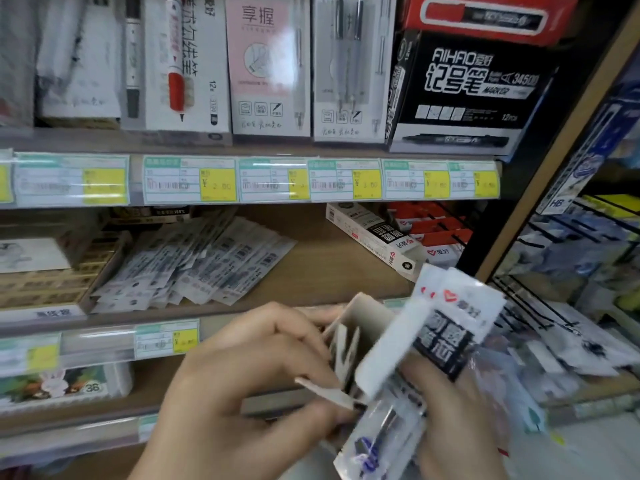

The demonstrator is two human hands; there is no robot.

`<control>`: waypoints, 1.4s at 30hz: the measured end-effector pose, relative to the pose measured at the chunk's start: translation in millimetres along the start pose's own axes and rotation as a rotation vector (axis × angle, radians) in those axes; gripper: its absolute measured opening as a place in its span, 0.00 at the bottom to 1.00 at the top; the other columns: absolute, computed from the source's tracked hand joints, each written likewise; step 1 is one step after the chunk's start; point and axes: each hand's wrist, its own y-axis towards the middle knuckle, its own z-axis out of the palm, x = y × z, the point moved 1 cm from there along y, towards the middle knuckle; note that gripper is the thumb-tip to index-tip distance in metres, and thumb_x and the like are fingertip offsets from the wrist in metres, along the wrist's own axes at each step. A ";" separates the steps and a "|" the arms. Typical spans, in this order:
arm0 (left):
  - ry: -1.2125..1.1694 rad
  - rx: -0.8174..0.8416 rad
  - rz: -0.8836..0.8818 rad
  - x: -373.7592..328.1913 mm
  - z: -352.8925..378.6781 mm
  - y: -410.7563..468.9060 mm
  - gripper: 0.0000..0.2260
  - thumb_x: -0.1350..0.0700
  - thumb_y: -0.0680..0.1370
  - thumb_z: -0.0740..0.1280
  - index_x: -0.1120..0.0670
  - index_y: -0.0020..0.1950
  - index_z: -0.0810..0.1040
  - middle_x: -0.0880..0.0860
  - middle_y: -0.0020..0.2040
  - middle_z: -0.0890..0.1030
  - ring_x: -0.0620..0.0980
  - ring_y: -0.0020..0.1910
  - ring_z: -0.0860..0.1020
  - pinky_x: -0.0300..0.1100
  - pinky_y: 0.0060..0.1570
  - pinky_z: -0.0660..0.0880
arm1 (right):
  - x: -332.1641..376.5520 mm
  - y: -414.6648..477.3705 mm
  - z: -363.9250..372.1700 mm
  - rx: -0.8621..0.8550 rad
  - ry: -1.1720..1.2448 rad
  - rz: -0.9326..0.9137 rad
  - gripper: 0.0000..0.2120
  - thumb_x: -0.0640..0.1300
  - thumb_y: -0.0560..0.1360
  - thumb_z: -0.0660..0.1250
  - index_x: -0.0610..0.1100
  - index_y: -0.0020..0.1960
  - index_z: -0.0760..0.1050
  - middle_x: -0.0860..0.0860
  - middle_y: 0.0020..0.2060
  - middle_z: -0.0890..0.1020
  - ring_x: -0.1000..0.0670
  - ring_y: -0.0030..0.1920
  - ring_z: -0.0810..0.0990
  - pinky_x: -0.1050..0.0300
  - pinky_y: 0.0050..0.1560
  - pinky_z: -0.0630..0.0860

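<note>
Your left hand (242,386) is curled round the open end of the white cardboard refill box with black lettering (426,327), and its thumb lies against one grey-lined end flap (329,393). You hold the box in the air, just in front of the front edge of the middle wooden shelf (329,265), toward its right end. A clear plastic packet of blue-tipped refills (377,441) sticks out below the box mouth. Your right hand (460,420) is wrapped round the far half of the box from beneath. Whether it also pins the packet, I cannot tell.

The risk sits at that open mouth. It tilts down toward you, so the slick packet could slide out and drop if your thumb eases off the flap. Pulling hard on the thin flap could crease or tear it. The blur suggests quick motion, which makes a slip likelier.

The box is long and narrow, glossy white with a red heart logo and bold black characters. Its end flaps are splayed and the plain grey card inside shows.
</note>
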 end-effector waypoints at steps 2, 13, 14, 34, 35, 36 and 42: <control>0.048 -0.042 -0.104 21.9 -0.9 -8.4 0.05 0.51 0.68 0.74 0.47 0.37 0.79 0.47 0.44 0.81 0.49 0.51 0.82 0.44 0.46 0.79 | -0.5 -7.0 23.1 0.203 -0.001 -0.037 0.22 0.53 0.52 0.71 0.49 0.45 0.81 0.48 0.40 0.85 0.48 0.46 0.83 0.46 0.57 0.77; 0.193 0.079 -0.435 103.1 22.1 -71.8 0.06 0.54 0.66 0.70 0.49 0.37 0.74 0.40 0.53 0.81 0.39 0.56 0.78 0.39 0.49 0.76 | -39.2 -1.0 41.5 0.225 -0.137 -0.087 0.10 0.39 0.64 0.68 0.53 0.32 0.82 0.55 0.28 0.83 0.56 0.33 0.82 0.59 0.36 0.76; 0.186 0.074 -0.420 102.6 22.9 -71.4 0.06 0.55 0.65 0.70 0.49 0.36 0.73 0.41 0.52 0.81 0.40 0.55 0.78 0.38 0.49 0.76 | -36.5 -1.5 41.2 0.253 -0.153 -0.104 0.11 0.41 0.62 0.66 0.57 0.33 0.82 0.55 0.29 0.83 0.57 0.34 0.82 0.59 0.38 0.76; 0.847 0.476 -0.438 52.8 6.3 -53.8 0.15 0.43 0.65 0.59 0.44 0.47 0.76 0.40 0.47 0.79 0.48 0.68 0.67 0.56 0.72 0.46 | -46.1 -13.9 39.1 0.316 -0.317 -0.476 0.06 0.44 0.66 0.68 0.54 0.40 0.81 0.56 0.36 0.84 0.58 0.37 0.82 0.67 0.38 0.75; 0.862 0.518 -0.477 50.8 7.3 -51.9 0.20 0.45 0.64 0.55 0.45 0.52 0.75 0.42 0.51 0.79 0.50 0.70 0.66 0.58 0.72 0.44 | -48.2 -12.7 39.6 0.262 -0.343 -0.495 0.08 0.41 0.67 0.68 0.53 0.39 0.81 0.57 0.35 0.83 0.60 0.37 0.81 0.70 0.37 0.74; 0.880 0.547 -0.508 50.5 9.2 -50.9 0.26 0.46 0.63 0.51 0.46 0.58 0.74 0.43 0.56 0.77 0.52 0.72 0.62 0.58 0.72 0.41 | -49.5 -12.0 40.5 0.202 -0.379 -0.528 0.10 0.38 0.66 0.68 0.53 0.38 0.80 0.59 0.34 0.83 0.63 0.37 0.80 0.74 0.35 0.72; 1.078 0.500 -0.420 54.2 23.2 -50.1 0.26 0.50 0.62 0.53 0.53 0.53 0.81 0.49 0.45 0.81 0.60 0.58 0.78 0.64 0.63 0.65 | -52.0 -13.4 48.1 0.028 -0.524 -0.695 0.11 0.39 0.61 0.67 0.45 0.43 0.81 0.59 0.31 0.77 0.69 0.35 0.75 0.80 0.34 0.66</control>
